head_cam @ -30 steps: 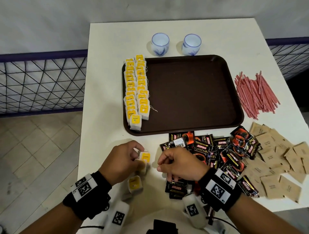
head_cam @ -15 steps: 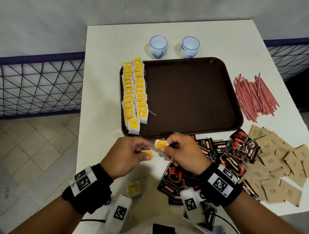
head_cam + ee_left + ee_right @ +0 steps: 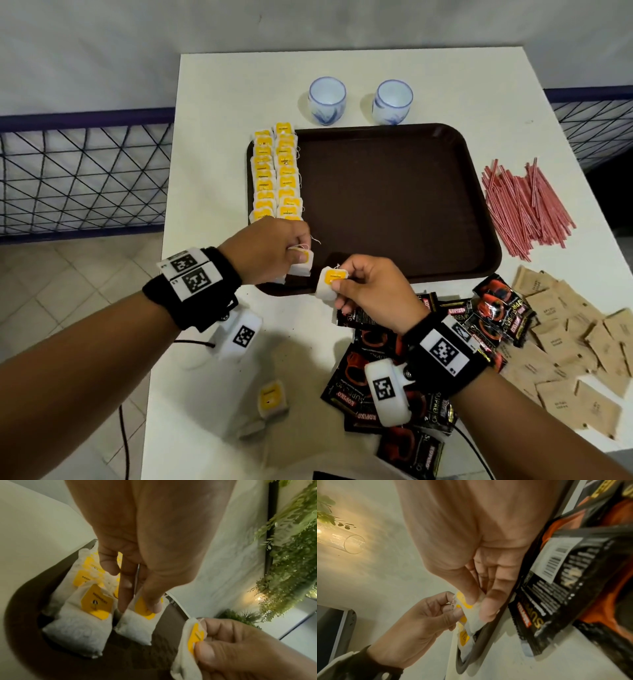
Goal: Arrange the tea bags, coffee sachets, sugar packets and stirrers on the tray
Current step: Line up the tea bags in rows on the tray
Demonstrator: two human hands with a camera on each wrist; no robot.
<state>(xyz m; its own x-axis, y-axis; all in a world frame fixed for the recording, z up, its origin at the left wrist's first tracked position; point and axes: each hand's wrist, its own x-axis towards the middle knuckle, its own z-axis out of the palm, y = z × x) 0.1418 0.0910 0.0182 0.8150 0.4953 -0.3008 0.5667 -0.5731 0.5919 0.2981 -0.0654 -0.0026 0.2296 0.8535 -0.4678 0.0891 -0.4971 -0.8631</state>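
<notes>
My left hand [image 3: 270,250] pinches a tea bag [image 3: 301,262] at the tray's [image 3: 394,205] seven o'clock; my right hand [image 3: 370,291] pinches another tea bag [image 3: 330,282]. Dangling strings could snag and disturb the rows [image 3: 275,171].

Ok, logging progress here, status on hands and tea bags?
Left hand setting a tea bag at the rows' near end on the tray. Right hand pinching another tea bag. Nothing blocking.
</notes>
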